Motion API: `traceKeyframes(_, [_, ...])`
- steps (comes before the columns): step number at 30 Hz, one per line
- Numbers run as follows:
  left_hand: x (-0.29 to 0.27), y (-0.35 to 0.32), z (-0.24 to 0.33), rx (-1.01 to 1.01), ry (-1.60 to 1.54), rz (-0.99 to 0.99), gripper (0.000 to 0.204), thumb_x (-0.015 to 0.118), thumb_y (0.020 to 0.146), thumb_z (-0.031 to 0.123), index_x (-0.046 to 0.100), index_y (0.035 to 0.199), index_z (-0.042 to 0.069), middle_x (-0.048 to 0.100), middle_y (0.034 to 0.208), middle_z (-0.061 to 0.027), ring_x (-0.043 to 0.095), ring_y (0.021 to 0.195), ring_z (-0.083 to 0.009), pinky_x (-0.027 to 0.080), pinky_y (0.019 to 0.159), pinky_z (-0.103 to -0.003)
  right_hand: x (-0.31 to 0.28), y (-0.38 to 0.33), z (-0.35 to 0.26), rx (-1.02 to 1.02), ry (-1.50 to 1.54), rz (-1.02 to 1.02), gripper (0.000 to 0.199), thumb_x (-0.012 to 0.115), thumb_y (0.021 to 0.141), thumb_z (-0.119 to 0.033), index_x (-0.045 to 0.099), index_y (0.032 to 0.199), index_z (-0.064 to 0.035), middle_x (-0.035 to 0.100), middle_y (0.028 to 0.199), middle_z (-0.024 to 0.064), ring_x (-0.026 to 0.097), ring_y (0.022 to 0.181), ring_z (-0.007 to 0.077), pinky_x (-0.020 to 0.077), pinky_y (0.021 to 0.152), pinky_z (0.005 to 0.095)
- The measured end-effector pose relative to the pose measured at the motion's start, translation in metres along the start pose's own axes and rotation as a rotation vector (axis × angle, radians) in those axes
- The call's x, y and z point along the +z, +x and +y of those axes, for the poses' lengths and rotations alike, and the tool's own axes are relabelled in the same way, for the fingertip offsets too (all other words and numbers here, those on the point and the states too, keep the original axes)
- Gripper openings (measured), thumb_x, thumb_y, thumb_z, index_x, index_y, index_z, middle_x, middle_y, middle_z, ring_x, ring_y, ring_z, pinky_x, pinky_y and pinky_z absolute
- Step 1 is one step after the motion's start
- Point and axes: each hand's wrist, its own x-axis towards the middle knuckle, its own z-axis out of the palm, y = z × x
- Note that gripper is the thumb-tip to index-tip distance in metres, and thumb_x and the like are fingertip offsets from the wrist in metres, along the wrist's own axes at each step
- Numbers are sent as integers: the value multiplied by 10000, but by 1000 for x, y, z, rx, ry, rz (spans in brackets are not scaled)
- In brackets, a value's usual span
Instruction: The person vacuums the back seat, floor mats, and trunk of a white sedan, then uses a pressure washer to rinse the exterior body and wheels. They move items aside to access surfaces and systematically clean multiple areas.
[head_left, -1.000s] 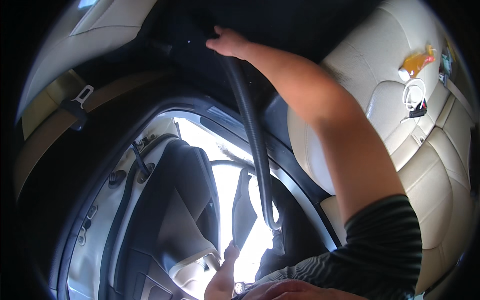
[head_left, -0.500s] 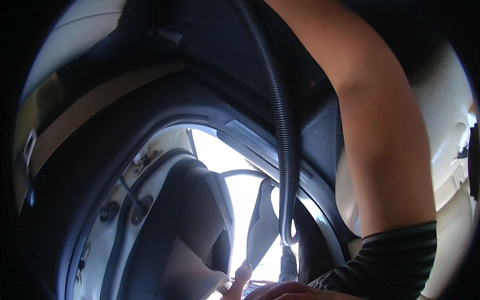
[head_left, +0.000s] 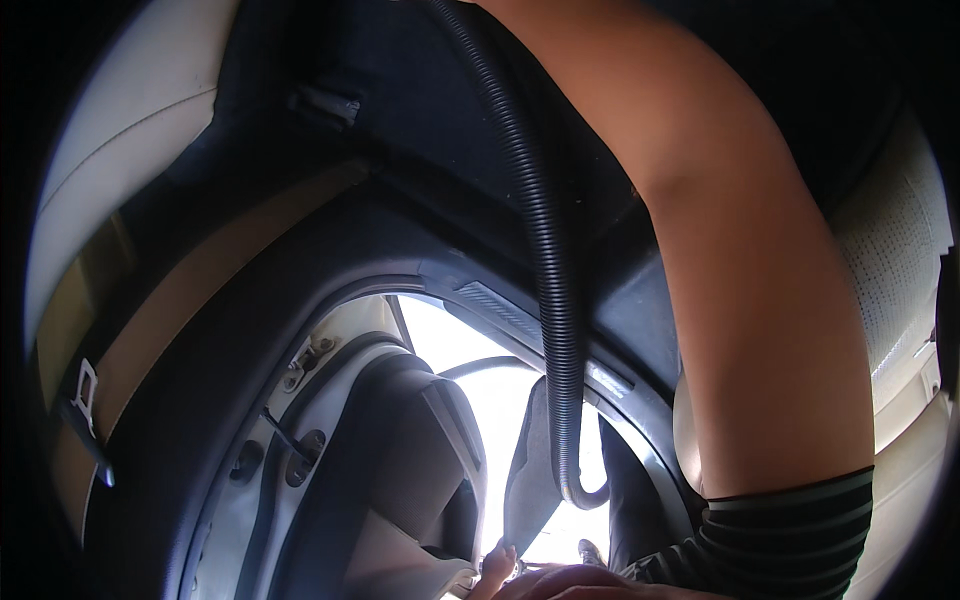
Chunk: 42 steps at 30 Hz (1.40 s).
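Observation:
My right arm (head_left: pixel 740 260) rises from a striped dark sleeve (head_left: pixel 790 520) at the lower right. It bends at the elbow and leaves at the top edge, so my right hand is out of view. A black ribbed hose (head_left: pixel 530 190) runs down beside the arm from the top and curls back at its lower end over the bright doorway. At the bottom, my left hand (head_left: pixel 495 567) shows small, its fingers closed at the lower end of a grey floor mat (head_left: pixel 535 475). The mat hangs on edge in the door opening. Part of the grip is cut off.
An open car door (head_left: pixel 390 460) stands at the lower left, with a door check strap (head_left: pixel 285 435). A tan seat belt (head_left: pixel 210 255) with a metal buckle tongue (head_left: pixel 85 390) crosses the left. Light seats (head_left: pixel 140 110) flank the dark footwell carpet (head_left: pixel 430 130). A dark trouser leg (head_left: pixel 635 490) shows beyond the sill.
Most of the cabin has shifted lower in the picture. My right arm and the hose's upper part lie farther left. My left hand still grips the mat.

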Motion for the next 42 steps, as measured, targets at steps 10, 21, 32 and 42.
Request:
traceKeyframes(10, [-29,7,40,-39,-17,-9,472,535,1033,394,586,1398,99,745,1155,-267,710,1074,-492,558,966,-571,70,50,-51,240,526,194,847,731,878,-517,549,1543,-24,638,1456,251,599,1371,357,469,1147,444])
traceKeyframes(21, [-32,8,40,-20,-38,-2,475,535,1025,387,597,1386,83,744,1164,-267,710,1088,-483,558,974,-561,-148,-21,-30,-98,-43,-684,640,740,834,-526,774,1298,-87,697,1397,194,636,1309,358,480,1101,474])
traceKeyframes(32, [-37,29,51,58,-35,41,480,534,1017,380,608,1373,67,743,1173,-268,711,1101,-473,558,982,-551,-77,-21,-12,422,130,120,694,624,967,-491,614,1436,21,658,1434,231,648,1304,379,504,1111,468])
traceKeyframes(42, [-21,17,36,80,-30,31,484,533,1009,373,617,1362,53,742,1181,-268,712,1113,-465,558,989,-542,-192,-137,-115,54,-115,-572,533,592,938,-406,769,1216,12,737,1260,233,682,1228,390,546,1032,495])
